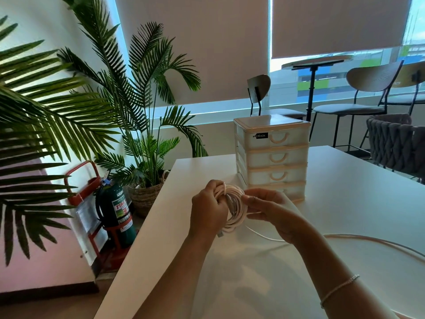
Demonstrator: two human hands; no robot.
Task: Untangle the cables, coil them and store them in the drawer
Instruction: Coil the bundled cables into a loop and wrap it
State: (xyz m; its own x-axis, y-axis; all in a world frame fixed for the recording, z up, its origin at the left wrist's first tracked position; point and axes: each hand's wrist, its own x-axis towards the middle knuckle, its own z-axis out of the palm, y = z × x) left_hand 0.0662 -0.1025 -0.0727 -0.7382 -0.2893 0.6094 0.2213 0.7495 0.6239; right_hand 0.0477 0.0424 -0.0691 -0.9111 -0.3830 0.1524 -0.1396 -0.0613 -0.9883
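- A palm plant (138,107) is standing off the desk's left edge, with a fire extinguisher (117,210) sitting on the floor beside it, both well apart from the work.
- The left hand (208,211) is holding the cable coil (232,208) just above the white desk (253,272); its grip is curled round the left side of the loops, keeping them bunched.
- A connector end seems to be hanging below the left hand, though it is too blurred to be sure.
- The right hand (266,209) is pinching the coil's right side, its grip narrow, and the thin cable appears to be running out from under it.
- The loose cable (345,237) is trailing rightward across the desk and off the frame's edge, so the coiling is looking unfinished.
- The cable is looking light, soft and springy: the loops are likely to spring open if released, so holding across the whole bundle is the safer place, not a single strand.
- The smooth jacket may be slipping through the fingers, which suits feeding the slack in by hand.
- The drawer unit (272,155) is standing just behind the hands, all its drawers sitting closed; one will need pulling out by its handle before the coil goes in.
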